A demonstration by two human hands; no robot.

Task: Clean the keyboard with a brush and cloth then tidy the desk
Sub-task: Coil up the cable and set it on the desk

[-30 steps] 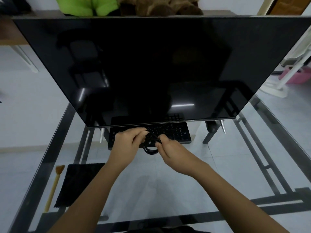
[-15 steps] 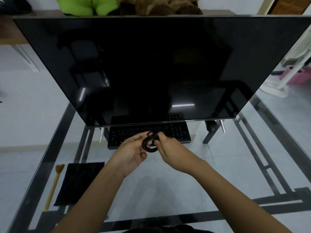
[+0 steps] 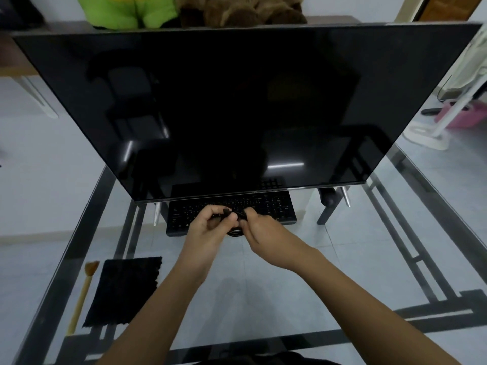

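A black keyboard (image 3: 274,208) lies on the glass desk (image 3: 303,272), partly tucked under the big dark monitor (image 3: 237,106). Just in front of it, my left hand (image 3: 208,230) and my right hand (image 3: 263,233) meet and both grip a small coil of black cable (image 3: 235,231). The coil hangs between my fingers and is mostly hidden by them. At the desk's left front lies a black cloth (image 3: 123,291). A wooden-handled brush (image 3: 81,296) rests beside it, bristles pointing away from me.
The monitor stands on thin metal legs (image 3: 345,197) and overhangs the keyboard's back. A dark frame shows through the glass top. Green and brown soft toys (image 3: 189,9) sit behind the monitor. A white fan base (image 3: 427,135) and a pink basin stand on the floor at right.
My hands have kept working the cable coil in front of the keyboard. The left fingers have closed over its top and the coil has turned lower between my hands.
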